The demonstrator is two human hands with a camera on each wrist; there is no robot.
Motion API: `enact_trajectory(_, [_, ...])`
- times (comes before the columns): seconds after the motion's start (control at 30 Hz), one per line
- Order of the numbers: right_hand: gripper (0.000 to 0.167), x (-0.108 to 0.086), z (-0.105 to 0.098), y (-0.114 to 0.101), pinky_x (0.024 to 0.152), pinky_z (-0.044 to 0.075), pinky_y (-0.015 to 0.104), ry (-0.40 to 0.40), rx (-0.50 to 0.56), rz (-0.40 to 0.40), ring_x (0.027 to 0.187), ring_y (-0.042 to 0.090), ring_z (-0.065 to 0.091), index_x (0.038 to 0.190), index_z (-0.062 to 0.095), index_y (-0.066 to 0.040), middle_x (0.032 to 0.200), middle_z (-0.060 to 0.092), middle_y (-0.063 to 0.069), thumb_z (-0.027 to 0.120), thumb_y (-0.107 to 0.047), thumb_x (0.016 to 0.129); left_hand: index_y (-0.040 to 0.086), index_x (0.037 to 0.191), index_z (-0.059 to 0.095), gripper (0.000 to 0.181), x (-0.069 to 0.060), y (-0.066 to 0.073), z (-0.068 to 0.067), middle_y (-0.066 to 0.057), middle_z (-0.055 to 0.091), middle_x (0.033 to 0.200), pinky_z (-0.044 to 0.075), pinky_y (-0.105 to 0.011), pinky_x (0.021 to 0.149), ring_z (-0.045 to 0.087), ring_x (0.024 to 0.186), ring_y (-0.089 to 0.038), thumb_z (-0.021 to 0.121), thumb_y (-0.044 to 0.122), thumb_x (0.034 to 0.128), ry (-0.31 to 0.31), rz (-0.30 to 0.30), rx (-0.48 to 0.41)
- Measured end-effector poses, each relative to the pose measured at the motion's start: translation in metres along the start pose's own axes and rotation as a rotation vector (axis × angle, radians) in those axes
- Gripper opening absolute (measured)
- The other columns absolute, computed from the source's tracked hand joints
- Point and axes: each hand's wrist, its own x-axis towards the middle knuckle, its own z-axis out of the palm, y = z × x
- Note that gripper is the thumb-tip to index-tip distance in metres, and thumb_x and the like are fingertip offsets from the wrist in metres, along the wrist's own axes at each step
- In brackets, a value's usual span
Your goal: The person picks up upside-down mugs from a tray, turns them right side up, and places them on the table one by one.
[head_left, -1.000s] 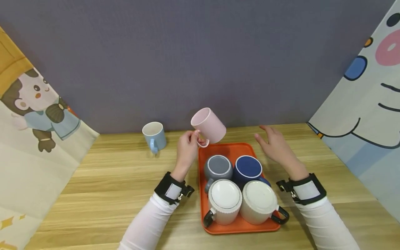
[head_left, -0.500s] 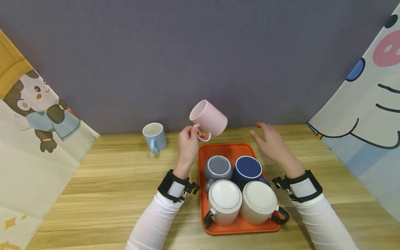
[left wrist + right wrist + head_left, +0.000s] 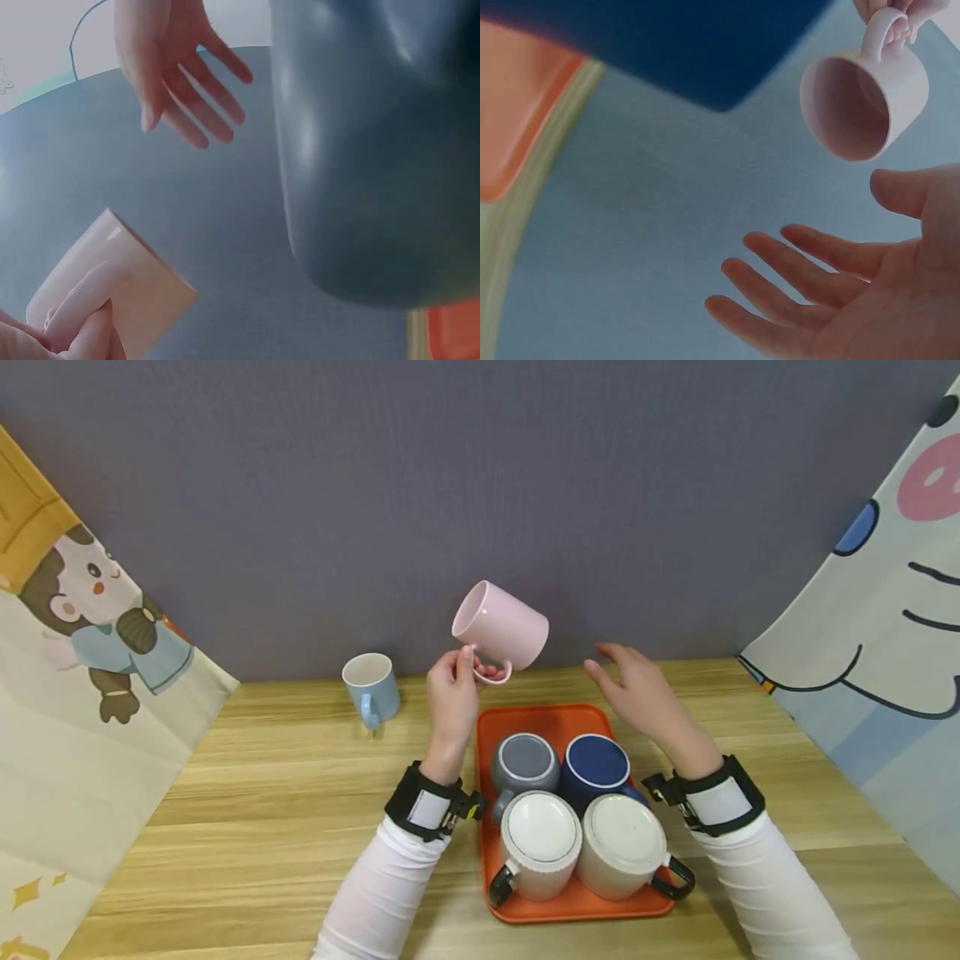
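Note:
My left hand (image 3: 453,697) grips a pink mug (image 3: 504,625) by its handle, above the far end of the orange tray (image 3: 558,720). The mug is tilted, its mouth toward the upper left in the head view; the right wrist view looks into the hollow mug (image 3: 847,109). To the right of it my right hand (image 3: 633,693) hangs with fingers spread and nothing in them, apart from the mug. On the tray stand upside-down mugs: a grey mug (image 3: 527,764), a blue mug (image 3: 597,766) and two whitish mugs with black handles, the left mug (image 3: 542,843) and the right mug (image 3: 622,843).
A light blue mug (image 3: 372,689) stands upright on the wooden table (image 3: 300,810), left of the tray near the back wall (image 3: 480,485). Printed cloths hang at both sides, the left cloth (image 3: 97,710) and the right cloth (image 3: 877,652).
My left hand has raised the pink mug and tipped it further onto its side. My right hand has moved left and slightly up, closer to the mug.

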Motion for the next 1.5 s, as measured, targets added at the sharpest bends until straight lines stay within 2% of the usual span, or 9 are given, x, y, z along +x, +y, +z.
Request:
enact_trajectory(0.3, [0.047,0.006,-0.004,-0.024,0.103,0.037,0.052,-0.048,0.014,-0.023,0.120,0.041,0.051,0.127,0.054,0.004,0.127,0.057,0.024,0.043,-0.032,0.101,-0.001,0.074,0.048,0.028,-0.004,0.008,0.008,-0.007,0.053,0.068,0.057,-0.027,0.068,0.060,0.062,-0.013,0.041,0.005,0.1006,0.022,-0.002,-0.260])
enact_trajectory(0.67, [0.041,0.013,0.002,-0.054,0.096,0.045,0.049,-0.035,0.039,-0.088,0.107,0.035,0.061,0.119,0.061,0.003,0.114,0.065,0.020,0.045,-0.030,0.101,0.002,0.076,0.048,0.028,-0.010,0.020,0.019,-0.007,0.053,0.073,0.057,-0.034,0.075,0.060,0.066,-0.014,0.039,0.008,0.1016,0.039,0.017,-0.359])
enact_trajectory(0.77, [0.040,0.014,0.004,-0.062,0.085,0.049,0.045,-0.018,0.035,-0.093,0.091,0.031,0.062,0.113,0.063,0.001,0.093,0.066,0.016,0.043,-0.031,0.101,0.003,0.074,0.048,0.029,-0.011,0.022,0.020,-0.006,0.053,0.072,0.057,-0.033,0.074,0.060,0.066,-0.013,0.038,0.008,0.1019,0.043,0.016,-0.386])
enact_trajectory(0.87, [0.037,0.015,0.006,-0.070,0.068,0.044,0.039,0.015,0.027,-0.101,0.070,0.026,0.055,0.098,0.066,-0.002,0.068,0.053,0.008,0.043,-0.032,0.101,0.004,0.074,0.047,0.030,-0.013,0.024,0.020,-0.006,0.053,0.072,0.057,-0.032,0.074,0.060,0.066,-0.013,0.038,0.009,0.1021,0.042,0.018,-0.402])
enact_trajectory(1.03, [0.041,0.016,0.010,-0.082,0.053,0.032,0.032,0.065,0.030,-0.085,0.053,0.022,0.042,0.077,0.060,-0.007,0.057,0.039,0.002,0.044,-0.036,0.100,0.005,0.074,0.048,0.030,-0.016,0.028,0.023,-0.006,0.052,0.072,0.057,-0.032,0.073,0.059,0.067,-0.013,0.038,0.010,0.1023,0.039,0.005,-0.434])
enact_trajectory(1.13, [0.045,0.015,0.013,-0.087,0.051,0.033,0.030,0.080,0.053,-0.061,0.054,0.021,0.045,0.075,0.062,-0.008,0.056,0.045,0.003,0.042,-0.040,0.100,0.004,0.075,0.049,0.030,-0.019,0.027,0.026,-0.007,0.051,0.074,0.057,-0.029,0.073,0.057,0.068,-0.014,0.037,0.010,0.1024,0.039,-0.010,-0.460])
enact_trajectory(1.27, [0.046,0.014,0.015,-0.091,0.059,0.046,0.034,0.102,0.129,-0.029,0.065,0.023,0.057,0.082,0.069,-0.007,0.068,0.064,0.007,0.043,-0.040,0.100,0.004,0.077,0.049,0.029,-0.021,0.027,0.028,-0.007,0.051,0.075,0.055,-0.025,0.071,0.056,0.070,-0.014,0.038,0.010,0.1024,0.037,-0.025,-0.481])
enact_trajectory(1.37, [0.044,0.015,0.016,-0.091,0.067,0.054,0.036,0.093,0.235,0.004,0.073,0.023,0.065,0.089,0.071,-0.004,0.082,0.071,0.011,0.045,-0.038,0.100,0.004,0.076,0.050,0.029,-0.021,0.027,0.029,-0.006,0.051,0.075,0.055,-0.024,0.071,0.057,0.071,-0.013,0.038,0.010,0.1022,0.032,-0.034,-0.496])
enact_trajectory(1.5, [0.039,0.018,0.016,-0.090,0.069,0.058,0.032,0.053,0.419,0.061,0.078,0.023,0.070,0.098,0.070,0.000,0.091,0.072,0.015,0.049,-0.033,0.099,0.004,0.078,0.052,0.028,-0.022,0.027,0.030,-0.005,0.051,0.075,0.055,-0.022,0.072,0.057,0.071,-0.013,0.038,0.010,0.1022,0.013,-0.062,-0.510])
